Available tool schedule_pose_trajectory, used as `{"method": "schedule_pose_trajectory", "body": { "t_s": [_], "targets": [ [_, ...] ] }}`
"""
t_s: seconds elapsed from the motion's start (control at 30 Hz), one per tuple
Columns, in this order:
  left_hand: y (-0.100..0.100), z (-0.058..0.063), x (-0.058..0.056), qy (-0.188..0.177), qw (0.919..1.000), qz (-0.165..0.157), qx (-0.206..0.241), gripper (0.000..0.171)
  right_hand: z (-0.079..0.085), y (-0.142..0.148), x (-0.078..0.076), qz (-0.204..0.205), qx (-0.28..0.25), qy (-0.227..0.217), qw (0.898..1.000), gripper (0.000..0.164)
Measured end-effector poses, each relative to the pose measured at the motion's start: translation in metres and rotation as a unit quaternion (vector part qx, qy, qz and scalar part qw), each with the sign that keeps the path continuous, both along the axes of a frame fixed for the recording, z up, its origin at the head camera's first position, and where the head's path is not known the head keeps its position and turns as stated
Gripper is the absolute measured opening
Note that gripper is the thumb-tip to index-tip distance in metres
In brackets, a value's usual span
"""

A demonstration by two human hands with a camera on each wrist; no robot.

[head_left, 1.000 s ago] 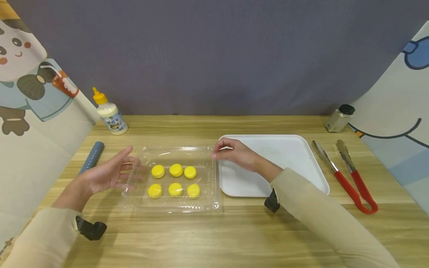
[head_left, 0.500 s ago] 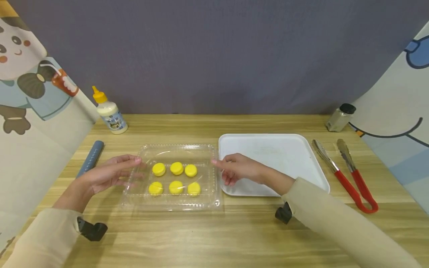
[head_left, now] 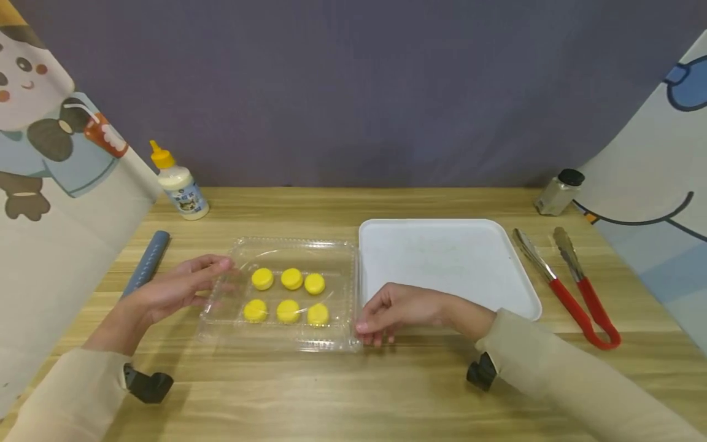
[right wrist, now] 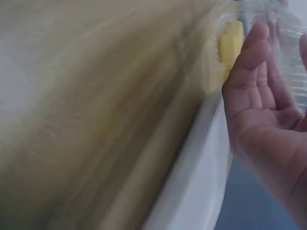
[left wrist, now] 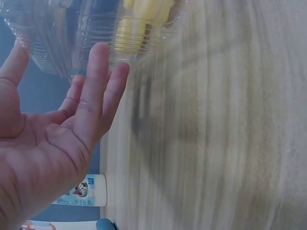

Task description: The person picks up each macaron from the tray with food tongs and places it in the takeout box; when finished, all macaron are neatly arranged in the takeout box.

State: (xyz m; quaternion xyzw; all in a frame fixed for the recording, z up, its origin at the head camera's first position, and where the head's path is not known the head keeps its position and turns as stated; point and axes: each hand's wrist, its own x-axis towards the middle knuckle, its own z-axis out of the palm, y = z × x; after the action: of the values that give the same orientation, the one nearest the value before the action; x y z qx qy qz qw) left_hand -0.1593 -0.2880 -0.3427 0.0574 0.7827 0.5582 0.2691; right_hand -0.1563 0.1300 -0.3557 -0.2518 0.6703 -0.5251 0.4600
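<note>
A clear plastic clamshell box [head_left: 301, 242], lid down, sits left of centre in the head view. Inside are two rows of yellow macarons [head_left: 288, 311]. At the box's left side is my left hand [head_left: 173, 285], its fingers stretched against the clear wall. The left wrist view shows those fingers [left wrist: 98, 62] fairly straight beside the ridged side. My right hand [head_left: 403, 310] is at the near right corner of the box, thumb at the rim and other fingers loosely bent below. Whether it pinches the rim is hard to see in the blurred right wrist view.
A white tray [head_left: 442, 258] lies right of the box, partly behind my right hand. Red-handled tongs [head_left: 585, 307] and a black-lidded jar [head_left: 559, 193] are farther right. A yellow-capped squeeze bottle [head_left: 185, 193] and a grey-blue cylinder [head_left: 148, 261] are at left.
My right hand has come from the far right corner of the box along its right edge to the near corner. The left thumb has lowered onto the box's left edge.
</note>
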Motion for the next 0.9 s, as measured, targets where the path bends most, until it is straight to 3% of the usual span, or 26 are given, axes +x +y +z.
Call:
{"method": "schedule_pose_trajectory", "body": {
  "t_s": [0.23, 0.47, 0.63, 0.7, 0.83, 0.9],
  "targets": [
    [-0.001, 0.0, 0.0, 0.004, 1.0, -0.004, 0.005, 0.062, -0.006, -0.003, 0.007, -0.056, -0.018, -0.006, 0.998, 0.013],
    [-0.021, -0.004, 0.009, 0.006, 0.9973, -0.065, 0.035, 0.065, -0.005, -0.005, 0.014, -0.093, -0.021, -0.009, 0.995, 0.012],
    [-0.035, -0.002, 0.023, -0.048, 0.9935, -0.1, 0.024, 0.068, -0.003, -0.005, 0.02, -0.112, -0.021, 0.001, 0.994, 0.013],
    [-0.035, -0.001, 0.03, -0.08, 0.9898, -0.117, 0.016, 0.061, -0.003, -0.006, 0.023, -0.121, -0.022, 0.006, 0.992, 0.014],
    [-0.03, 0.004, 0.043, -0.129, 0.9762, -0.171, 0.03, 0.045, -0.001, -0.007, 0.026, -0.132, -0.018, 0.02, 0.991, 0.019],
    [-0.027, 0.006, 0.047, -0.136, 0.9699, -0.197, 0.047, 0.043, 0.0, -0.007, 0.028, -0.127, -0.016, 0.024, 0.991, 0.026]
  ]
}}
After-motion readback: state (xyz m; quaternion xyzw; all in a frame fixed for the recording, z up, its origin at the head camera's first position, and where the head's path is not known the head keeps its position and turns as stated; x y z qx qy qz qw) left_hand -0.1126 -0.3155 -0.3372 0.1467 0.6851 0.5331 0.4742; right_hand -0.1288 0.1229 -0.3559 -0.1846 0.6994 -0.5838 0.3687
